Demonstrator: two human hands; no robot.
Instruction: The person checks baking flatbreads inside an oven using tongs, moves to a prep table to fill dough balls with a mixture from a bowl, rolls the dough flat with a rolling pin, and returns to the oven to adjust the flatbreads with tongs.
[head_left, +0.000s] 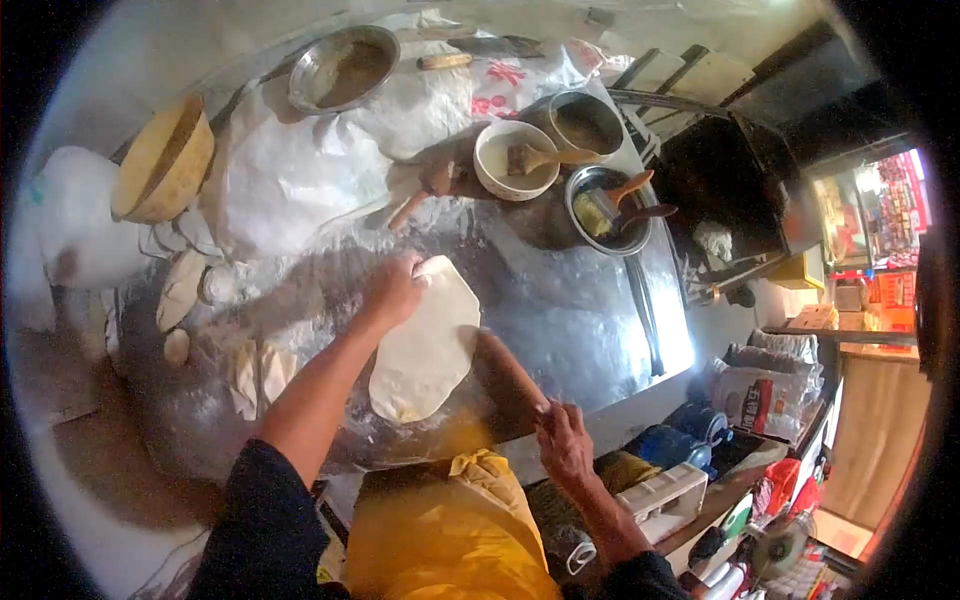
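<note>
A flat, oval sheet of dough (425, 350) hangs over the front part of the metal worktop (560, 310). My left hand (400, 285) is closed on its upper edge. My right hand (566, 440) grips one end of a wooden rolling pin (512, 376), whose far end reaches the dough's right side. Whether the pin touches the dough I cannot tell. Left of my forearm lie folded dough pieces (262, 375), with a longer dough piece (182, 290) farther back. Flour is spread over the left part of the worktop.
A white bowl with a brush (500, 165), a metal pot with brushes (600, 215) and another pot (585, 125) stand at the back right. Behind are a metal basin (310, 85), a yellow bowl (145, 190) and a white sack (290, 170). Blue water bottles (675, 447) lie right.
</note>
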